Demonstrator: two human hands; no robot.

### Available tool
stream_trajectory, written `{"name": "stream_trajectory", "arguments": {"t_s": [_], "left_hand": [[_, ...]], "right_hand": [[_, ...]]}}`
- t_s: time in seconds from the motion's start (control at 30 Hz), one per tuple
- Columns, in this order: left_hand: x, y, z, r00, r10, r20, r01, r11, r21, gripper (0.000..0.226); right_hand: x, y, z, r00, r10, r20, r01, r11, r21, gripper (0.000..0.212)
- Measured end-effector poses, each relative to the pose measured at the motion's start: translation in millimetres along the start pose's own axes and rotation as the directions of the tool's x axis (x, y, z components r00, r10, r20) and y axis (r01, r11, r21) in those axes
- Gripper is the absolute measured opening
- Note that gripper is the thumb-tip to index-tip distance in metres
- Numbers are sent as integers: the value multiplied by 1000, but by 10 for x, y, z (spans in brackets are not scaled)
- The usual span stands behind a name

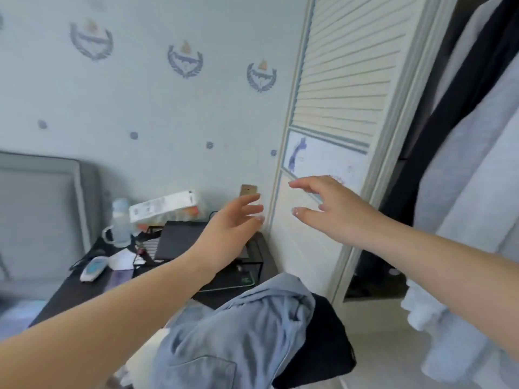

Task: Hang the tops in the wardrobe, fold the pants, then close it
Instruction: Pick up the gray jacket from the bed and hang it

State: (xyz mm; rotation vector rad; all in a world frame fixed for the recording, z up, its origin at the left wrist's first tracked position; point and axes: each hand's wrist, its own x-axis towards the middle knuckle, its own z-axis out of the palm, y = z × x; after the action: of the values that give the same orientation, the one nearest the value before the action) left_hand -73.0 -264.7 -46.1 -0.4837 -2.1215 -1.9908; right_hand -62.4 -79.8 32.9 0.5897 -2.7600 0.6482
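Both hands reach toward white louvred wardrobe door (331, 113), standing open. Left hand (230, 228) just left of door, right hand (334, 211) before its lower panel; each grip spread, holding nothing. Blue denim pants (236, 332) lie unfolded below door. Likely aim: grasp door edge, swing steadily.

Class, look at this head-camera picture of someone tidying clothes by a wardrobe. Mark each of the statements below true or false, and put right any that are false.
1. Both hands are empty, with fingers spread. True: the left hand and right hand hold nothing.
2. The wardrobe door is fully shut. False: it stands open, with hanging clothes showing beside it.
3. A blue garment lies bunched below the arms. True.
4. The bottle lies on its side on the floor. False: it stands upright on the dark side table.
5. The right hand grips a hanger. False: no hanger is in it.
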Motion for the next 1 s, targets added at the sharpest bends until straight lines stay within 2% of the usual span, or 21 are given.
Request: {"name": "stream_trajectory", "arguments": {"t_s": [0.13,0.2,0.23,0.27,0.3,0.33,0.37,0.43,0.53,0.67,0.8,0.87,1.0], "left_hand": [[-877,-467,-861,972,-137,-193,158,982,100,35],[-1489,-703,-1315,914,-243,-324,280,957,71,34],[-1571,-763,-1382,909,-250,-334,278,960,38,33],[-1924,-856,-1582,862,-300,-409,335,942,15,33],[-1964,-899,-1636,851,-321,-417,350,937,-7,33],[-2422,-983,-1883,792,-360,-493,400,916,-26,34],[-2573,-1007,-1991,771,-365,-522,415,909,-22,35],[-3300,-1056,-2342,655,-421,-628,491,868,-70,36],[-4223,-1003,-2732,502,-479,-721,571,809,-140,37],[-5394,-837,-3199,335,-516,-788,631,744,-219,37],[-6411,-732,-3508,175,-544,-821,636,698,-328,36],[-6732,-708,-3588,119,-546,-829,628,688,-363,33],[-7490,-541,-3819,-8,-514,-858,563,707,-429,35]], "right_hand": [[13,-505,1102,988,-64,143,16,951,310,43],[-49,-840,1780,965,-79,250,-34,907,419,41],[-55,-843,1882,963,-63,261,-62,894,444,40],[-161,-1020,2234,944,-83,318,-86,871,483,40],[-168,-1035,2320,941,-82,329,-101,858,503,40],[-322,-1316,2722,909,-125,397,-112,846,522,40],[-375,-1428,2860,893,-134,430,-130,838,531,41],[-659,-1956,3381,822,-211,529,-139,826,546,41],[-1065,-2619,3927,730,-308,611,-142,805,576,42],[-1583,-3490,4387,613,-393,686,-134,804,580,43],[-2025,-4254,4712,526,-433,732,-133,808,574,45],[-2148,-4521,4807,493,-446,748,-126,814,568,46],[-2509,-5305,5137,369,-505,780,-62,824,563,46]]}}
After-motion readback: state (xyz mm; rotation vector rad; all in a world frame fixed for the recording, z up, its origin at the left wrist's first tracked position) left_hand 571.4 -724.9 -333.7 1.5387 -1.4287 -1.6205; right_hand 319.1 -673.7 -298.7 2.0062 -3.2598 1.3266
